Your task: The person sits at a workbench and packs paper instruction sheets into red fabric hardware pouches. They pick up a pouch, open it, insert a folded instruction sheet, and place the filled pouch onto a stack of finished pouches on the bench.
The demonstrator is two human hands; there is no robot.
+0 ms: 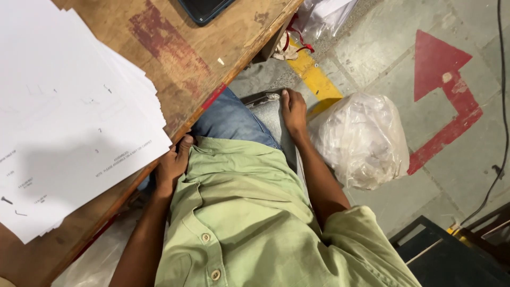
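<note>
The person is sitting and looking down at a light green button shirt [249, 212] and blue jeans [231, 119]; the left hand [172, 165] is resting at the edge of the worn brown wooden counter [212, 48], right beside the lap; its fingers [183, 144] are curling together against the counter edge, but I cannot tell if they are gripping it or only touching it; the right hand [293, 109] is pressing down on the grey padded seat [271, 114] beside the jeans, with its fingers lying flat and close together and holding nothing.

A thick stack of white printed paper sheets [69, 117] is lying on the counter, with its corner sticking out past the edge just above the left hand; a dark flat phone-like thing [204, 9] is lying at the far side of the counter; a crinkly clear plastic bag [361, 138] is sitting on the grey stone floor [388, 42] near the right hand, next to a red painted arrow [443, 79]; a black cable [502, 106] is running along the floor.

The paper stack looks risky; if the left hand is bumping up, the loose sheets may be sliding off the counter; the plastic bag and the cable may be catching a foot.
</note>
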